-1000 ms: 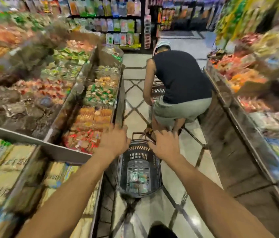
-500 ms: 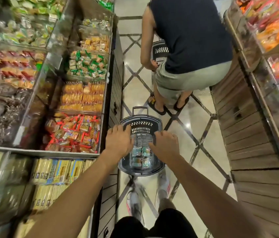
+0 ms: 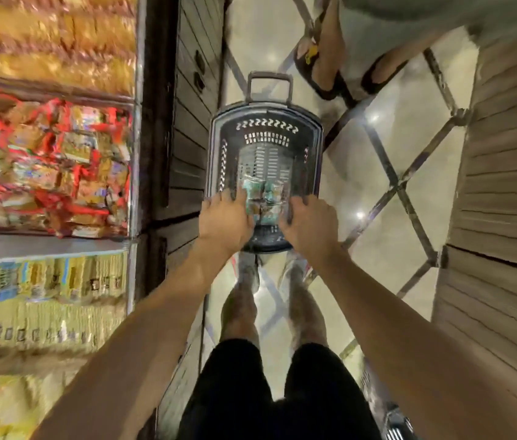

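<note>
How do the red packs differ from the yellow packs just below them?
The red packs lie jumbled in a heap; the yellow packs stand in neat rows. The red packs sit farther along the aisle, the yellow packs nearer. Both fill bins left of the basket.

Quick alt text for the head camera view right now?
The left hand and right hand reach over the near end of a dark slotted plastic shopping basket on the tiled floor, with teal packets inside. Red-wrapped snack packets fill the left shelf; another person's sandalled feet stand beyond.
</note>
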Motion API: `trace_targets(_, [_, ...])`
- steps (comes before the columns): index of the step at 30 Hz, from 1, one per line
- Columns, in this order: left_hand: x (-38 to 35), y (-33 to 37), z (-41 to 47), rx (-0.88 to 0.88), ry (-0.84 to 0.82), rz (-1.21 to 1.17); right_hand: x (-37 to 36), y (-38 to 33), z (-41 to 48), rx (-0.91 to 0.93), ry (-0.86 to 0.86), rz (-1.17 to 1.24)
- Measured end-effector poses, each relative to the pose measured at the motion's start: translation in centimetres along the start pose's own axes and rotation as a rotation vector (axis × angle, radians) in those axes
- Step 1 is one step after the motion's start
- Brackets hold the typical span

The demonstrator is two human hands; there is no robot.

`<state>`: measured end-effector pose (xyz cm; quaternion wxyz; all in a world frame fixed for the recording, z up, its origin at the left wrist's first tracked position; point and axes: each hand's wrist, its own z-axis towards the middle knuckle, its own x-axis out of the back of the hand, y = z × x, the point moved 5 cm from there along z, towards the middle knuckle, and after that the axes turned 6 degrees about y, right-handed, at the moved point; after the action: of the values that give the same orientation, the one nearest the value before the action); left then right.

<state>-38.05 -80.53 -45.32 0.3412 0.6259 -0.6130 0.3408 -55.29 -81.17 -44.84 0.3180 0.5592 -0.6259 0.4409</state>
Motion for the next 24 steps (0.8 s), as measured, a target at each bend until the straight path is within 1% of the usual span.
trace_targets(5, [-9.2, -0.1, 4.9, 0.021, -0.11, -0.071, -9.4, 0.9, 4.4, -0.081, -0.084, 0.053])
trace_targets(9, [-14.9, -0.5, 9.1, 0.01, -0.197, -0.114, -16.5, 1.6, 6.5, -0.1, -0.09, 0.125])
trace_targets(12, [-18.9, -1.6, 12.8, 0.053, -0.236, -0.115, -21.3, 2.1, 8.4, -0.142, -0.143, 0.157])
trace_targets(15, [-23.6, -2.8, 16.0, 0.071, -0.287, -0.081, -26.5, 2.7, 10.4, -0.138, -0.171, 0.166])
trace_targets(18, [-28.1, -3.6, 19.0, 0.091, -0.307, -0.089, -32.3, 3.6, 12.4, -0.174, -0.278, 0.141])
trace_targets(19, [-29.9, -3.8, 19.9, 0.105, -0.326, -0.094, -34.0, 3.9, 13.3, -0.184, -0.288, 0.14])
trace_targets(21, [-33.3, -4.1, 21.8, 0.157, -0.353, -0.142, -37.4, 4.5, 14.8, -0.255, -0.289, 0.215])
trace_targets(24, [-38.1, -4.6, 24.6, 0.312, -0.358, -0.329, -41.8, 6.3, 16.5, -0.465, -0.253, 0.436])
